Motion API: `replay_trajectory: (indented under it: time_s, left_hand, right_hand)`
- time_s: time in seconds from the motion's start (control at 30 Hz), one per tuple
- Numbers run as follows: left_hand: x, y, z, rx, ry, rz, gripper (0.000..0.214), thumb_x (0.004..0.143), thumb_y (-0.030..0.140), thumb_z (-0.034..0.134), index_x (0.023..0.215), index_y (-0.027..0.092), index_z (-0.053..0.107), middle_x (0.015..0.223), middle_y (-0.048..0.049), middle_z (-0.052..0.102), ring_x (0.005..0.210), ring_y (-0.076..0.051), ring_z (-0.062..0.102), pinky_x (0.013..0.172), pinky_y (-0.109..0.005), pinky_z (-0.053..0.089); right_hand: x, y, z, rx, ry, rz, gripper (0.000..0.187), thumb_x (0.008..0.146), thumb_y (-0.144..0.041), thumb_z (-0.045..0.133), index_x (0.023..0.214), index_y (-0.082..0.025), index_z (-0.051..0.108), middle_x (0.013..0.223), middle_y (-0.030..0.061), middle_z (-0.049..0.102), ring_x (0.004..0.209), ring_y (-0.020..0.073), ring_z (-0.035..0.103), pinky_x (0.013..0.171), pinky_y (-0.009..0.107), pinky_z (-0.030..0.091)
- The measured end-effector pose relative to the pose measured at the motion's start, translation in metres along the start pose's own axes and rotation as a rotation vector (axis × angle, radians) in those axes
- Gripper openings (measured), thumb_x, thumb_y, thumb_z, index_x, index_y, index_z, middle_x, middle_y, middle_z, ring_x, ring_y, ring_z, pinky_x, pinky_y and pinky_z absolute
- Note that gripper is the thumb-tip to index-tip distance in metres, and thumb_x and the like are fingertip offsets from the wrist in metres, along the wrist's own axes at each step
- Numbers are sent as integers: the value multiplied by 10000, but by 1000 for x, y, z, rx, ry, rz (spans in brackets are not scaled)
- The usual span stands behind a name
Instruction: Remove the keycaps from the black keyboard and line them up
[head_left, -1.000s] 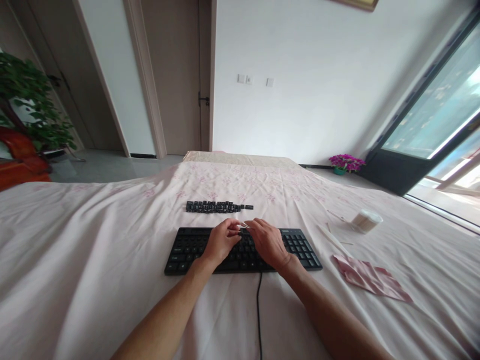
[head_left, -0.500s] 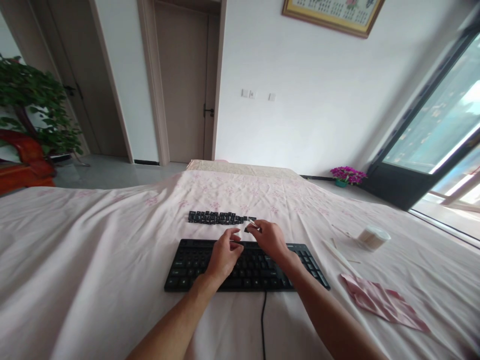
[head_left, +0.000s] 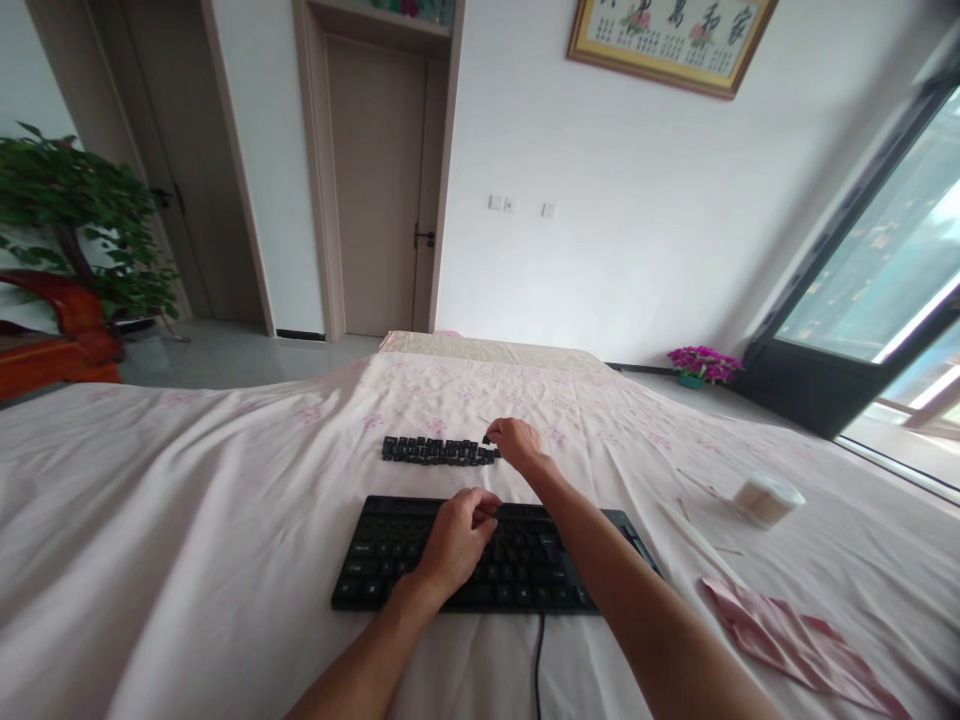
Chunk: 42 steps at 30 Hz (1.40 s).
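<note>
A black keyboard (head_left: 382, 550) lies on the pink-white cloth, its cable running toward me. My left hand (head_left: 459, 535) rests over its upper middle, fingers curled and the thumb a little apart from them, with nothing visible between. Beyond the keyboard is a cluster of loose black keycaps (head_left: 435, 452) set in rows. At the cluster's right end my right hand (head_left: 516, 440) pinches a small black keycap (head_left: 487, 440). A thin pale line like a cotton swab shows faintly by its fingertips. The right forearm covers part of the keyboard's right side.
To the right stands a clear round tub of cotton swabs (head_left: 766, 498), with a few loose swabs (head_left: 729, 550) near it. A folded pink cloth (head_left: 799, 640) lies closer to me. The flowered bedspread (head_left: 225, 540) is wrinkled on the left.
My right hand has moved away from me and slightly left, to the keycap cluster's right end. My left hand has lowered onto the keyboard, its fingers curling closer together. The view has tilted up slightly.
</note>
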<state>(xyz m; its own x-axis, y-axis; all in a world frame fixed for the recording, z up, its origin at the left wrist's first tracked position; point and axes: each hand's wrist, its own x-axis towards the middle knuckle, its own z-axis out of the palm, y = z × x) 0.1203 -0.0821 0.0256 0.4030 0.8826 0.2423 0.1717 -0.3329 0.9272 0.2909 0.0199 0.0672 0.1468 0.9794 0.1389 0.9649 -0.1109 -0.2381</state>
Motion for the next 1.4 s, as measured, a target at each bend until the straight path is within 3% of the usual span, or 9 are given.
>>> replay_trajectory:
  time_s: [0.5, 0.63, 0.8, 0.87, 0.97, 1.03, 1.17, 1.4]
  left_hand:
    - [0, 2, -2, 9, -3, 20, 256, 719, 66, 525, 910, 169, 661, 892, -34, 675, 791, -148, 624, 786, -283, 501]
    - [0, 0, -1, 14, -14, 24, 245, 730, 70, 531, 913, 170, 658, 897, -36, 675, 795, -147, 624, 793, -289, 503]
    - [-1, -1, 0, 31, -10, 20, 237, 742, 82, 529, 921, 168, 657, 891, -37, 675, 796, -143, 624, 783, -283, 501]
    - [-1, -3, 0, 56, -15, 29, 239, 745, 88, 526, 926, 170, 658, 897, -37, 673, 796, -139, 620, 778, -279, 498]
    - [-1, -5, 2, 107, -28, 47, 248, 744, 87, 520, 932, 172, 657, 909, -35, 666, 776, -130, 611, 768, -272, 496]
    - [-1, -6, 2, 149, -34, 69, 250, 746, 84, 513, 931, 175, 654, 910, -32, 658, 754, -124, 603, 759, -268, 493]
    - [-2, -5, 4, 226, -48, 134, 243, 750, 78, 505, 920, 180, 646, 910, -29, 637, 736, -123, 597, 749, -265, 482]
    - [-6, -3, 6, 309, -66, 165, 232, 758, 82, 521, 924, 198, 635, 903, -15, 616, 750, -127, 582, 755, -266, 463]
  right_hand:
    - [12, -1, 9, -53, -73, -8, 177, 812, -300, 589, 887, -250, 741, 938, 52, 719, 913, 206, 637, 708, 256, 400]
    - [3, -2, -3, -13, -20, -22, 336, 903, -405, 462, 900, -193, 723, 925, 91, 712, 882, 217, 640, 707, 269, 407]
    - [-26, -5, -33, 88, 39, -135, 495, 991, -401, 220, 980, -245, 690, 965, 14, 709, 932, 148, 615, 790, 226, 392]
    - [-43, -3, -44, 137, 85, -206, 489, 983, -411, 243, 915, -257, 702, 898, -5, 714, 911, 154, 612, 786, 235, 393]
    - [-68, 4, -54, 312, 101, -244, 430, 957, -412, 312, 901, -224, 695, 746, -4, 696, 675, 128, 608, 654, 228, 417]
    - [-84, 11, -57, 477, 56, -226, 348, 922, -402, 394, 948, -190, 668, 735, 4, 691, 571, 105, 579, 569, 211, 425]
    - [-111, 22, -60, 728, -62, -177, 234, 835, -348, 537, 963, -169, 617, 835, 34, 700, 624, 116, 608, 449, 177, 406]
    - [-144, 21, -51, 661, -28, -233, 320, 917, -331, 412, 793, -166, 656, 670, 0, 625, 611, 113, 571, 547, 201, 429]
